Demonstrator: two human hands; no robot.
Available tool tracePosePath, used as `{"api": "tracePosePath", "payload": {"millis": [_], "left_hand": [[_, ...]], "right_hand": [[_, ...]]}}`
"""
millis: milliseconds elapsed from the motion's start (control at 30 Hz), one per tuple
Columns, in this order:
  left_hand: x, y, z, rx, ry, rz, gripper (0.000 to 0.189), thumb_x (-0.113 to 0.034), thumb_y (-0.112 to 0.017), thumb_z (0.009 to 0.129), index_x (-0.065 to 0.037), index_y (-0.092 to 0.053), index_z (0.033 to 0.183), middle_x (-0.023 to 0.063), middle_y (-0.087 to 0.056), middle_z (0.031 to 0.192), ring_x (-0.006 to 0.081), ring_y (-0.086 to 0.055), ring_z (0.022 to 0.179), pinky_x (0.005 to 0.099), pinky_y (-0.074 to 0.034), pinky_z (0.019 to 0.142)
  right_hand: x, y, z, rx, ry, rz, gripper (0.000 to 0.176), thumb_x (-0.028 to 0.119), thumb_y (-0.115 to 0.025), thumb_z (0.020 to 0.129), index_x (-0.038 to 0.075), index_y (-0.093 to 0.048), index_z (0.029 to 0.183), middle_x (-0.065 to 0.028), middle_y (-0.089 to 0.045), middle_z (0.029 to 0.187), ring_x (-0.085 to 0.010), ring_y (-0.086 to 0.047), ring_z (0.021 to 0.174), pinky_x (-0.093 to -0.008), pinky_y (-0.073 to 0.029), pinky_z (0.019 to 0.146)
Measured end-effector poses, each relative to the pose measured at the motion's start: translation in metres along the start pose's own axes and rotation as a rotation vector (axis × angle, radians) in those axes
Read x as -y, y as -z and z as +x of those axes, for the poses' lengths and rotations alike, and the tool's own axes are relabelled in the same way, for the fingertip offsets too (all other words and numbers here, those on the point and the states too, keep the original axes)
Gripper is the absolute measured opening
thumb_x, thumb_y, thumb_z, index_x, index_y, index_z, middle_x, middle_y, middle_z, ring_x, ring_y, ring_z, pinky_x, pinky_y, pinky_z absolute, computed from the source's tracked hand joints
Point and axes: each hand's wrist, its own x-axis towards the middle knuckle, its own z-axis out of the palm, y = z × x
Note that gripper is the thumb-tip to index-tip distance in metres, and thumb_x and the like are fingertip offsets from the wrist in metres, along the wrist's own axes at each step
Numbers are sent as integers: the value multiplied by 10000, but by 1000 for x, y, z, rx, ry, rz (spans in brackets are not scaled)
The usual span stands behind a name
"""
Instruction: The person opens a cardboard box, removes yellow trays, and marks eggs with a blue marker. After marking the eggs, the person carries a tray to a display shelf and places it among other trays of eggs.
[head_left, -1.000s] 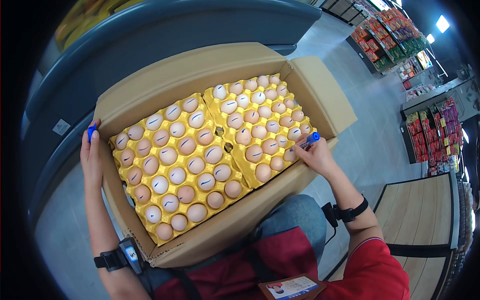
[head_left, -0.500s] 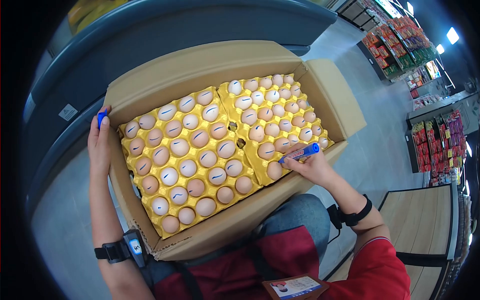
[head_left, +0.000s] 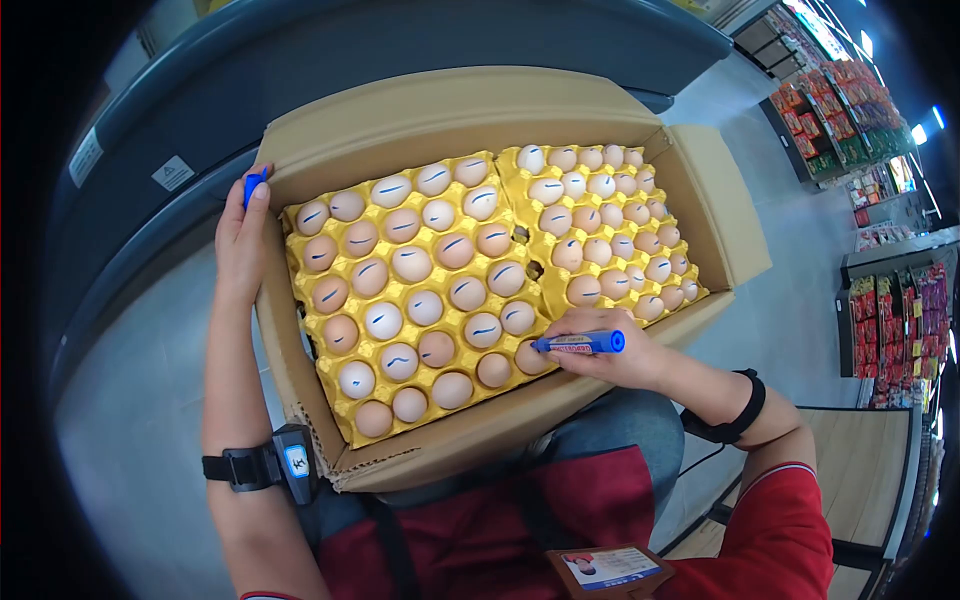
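Note:
An open cardboard box point(head_left: 420, 110) rests on my lap and holds two yellow egg trays point(head_left: 300, 345) full of eggs, most with a blue stroke on top. My right hand point(head_left: 600, 345) holds a blue marker point(head_left: 580, 343) with its tip over an egg point(head_left: 530, 357) at the near right corner of the left tray. My left hand point(head_left: 242, 240) lies flat against the box's left wall and pinches the blue marker cap point(head_left: 253, 186) between fingers. Several eggs in the nearest row of the left tray carry no stroke.
A dark blue-grey counter edge point(head_left: 200, 90) curves behind the box. Shop shelves point(head_left: 880, 290) with packaged goods stand at the far right across a pale floor point(head_left: 790, 300). A wooden surface point(head_left: 880, 480) lies at the lower right. Both wrists wear black strapped devices.
My right hand has carried the marker from the right tray's near edge leftward to the left tray's near right corner. The view has shifted, so the box sits further right.

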Motion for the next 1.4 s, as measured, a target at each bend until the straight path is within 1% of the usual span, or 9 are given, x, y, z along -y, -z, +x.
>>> {"api": "tracePosePath", "payload": {"millis": [133, 233, 333, 433, 533, 733, 933, 1133, 1400], "left_hand": [[0, -1, 0, -14, -12, 11, 368, -285, -463, 950, -36, -518, 1217, 61, -548, 1189, 128, -454, 1132, 273, -312, 998], [-2, -1, -1, -22, -13, 17, 363, -284, -471, 948, -40, -523, 1211, 58, -561, 1161, 123, -469, 1106, 265, -329, 978], [-1, -1, -1, -33, -12, 10, 358, -288, -483, 945, -42, -531, 1200, 56, -573, 1130, 113, -482, 1072, 252, -347, 950], [-1, -2, 0, -42, -26, 17, 357, -298, -495, 939, -46, -539, 1188, 50, -582, 1107, 105, -493, 1043, 253, -362, 933], [2, -2, 0, -49, -45, 29, 354, -306, -499, 934, -54, -548, 1178, 50, -597, 1080, 108, -510, 1020, 256, -378, 916], [1, -2, -1, -61, -39, 44, 365, -319, -499, 927, -58, -543, 1178, 61, -606, 1064, 124, -526, 1006, 268, -395, 897], [-6, -2, -2, -59, -19, 61, 353, -307, -491, 923, -46, -540, 1155, 99, -611, 1053, 167, -548, 986, 289, -407, 880], [-2, -2, -1, -57, -48, 40, 344, -291, -491, 917, -38, -530, 1147, 112, -605, 1055, 196, -554, 978, 301, -412, 880], [-2, -1, -1, -55, -57, 74, 338, -280, -488, 913, -37, -523, 1145, 124, -591, 1079, 231, -558, 990, 315, -416, 883]], "right_hand": [[2, -13, 10, 52, 127, 17, 182, 132, -653, 794, 59, -620, 957, -94, -622, 879, -251, -607, 792, -313, -499, 688], [7, -21, 19, 36, 205, 44, 189, 128, -648, 794, 49, -610, 961, -92, -616, 863, -259, -605, 778, -327, -504, 678], [12, -24, 27, 93, 225, 13, 209, 122, -653, 786, 43, -603, 973, -96, -611, 863, -265, -604, 781, -341, -503, 673], [13, -36, 35, 122, 383, -16, 205, 121, -660, 778, 43, -605, 960, -101, -607, 864, -276, -601, 783, -350, -501, 667], [16, -46, 46, 95, 465, 19, 210, 125, -666, 772, 51, -603, 958, -105, -606, 872, -280, -602, 791, -352, -503, 666], [36, -58, 61, 242, 442, 44, 249, 115, -662, 775, 51, -588, 1004, -99, -612, 900, -278, -609, 823, -357, -507, 696], [41, -78, 74, 185, 530, 31, 274, 111, -671, 769, 46, -583, 1021, -108, -598, 913, -285, -607, 821, -358, -505, 685], [57, -89, 85, 223, 571, 77, 286, 103, -674, 766, 43, -580, 1029, -111, -590, 927, -289, -596, 815, -360, -494, 694], [72, -109, 98, 312, 616, 109, 290, 163, -633, 812, 58, -571, 1075, -96, -605, 951, -272, -595, 838, -353, -474, 686]]}}
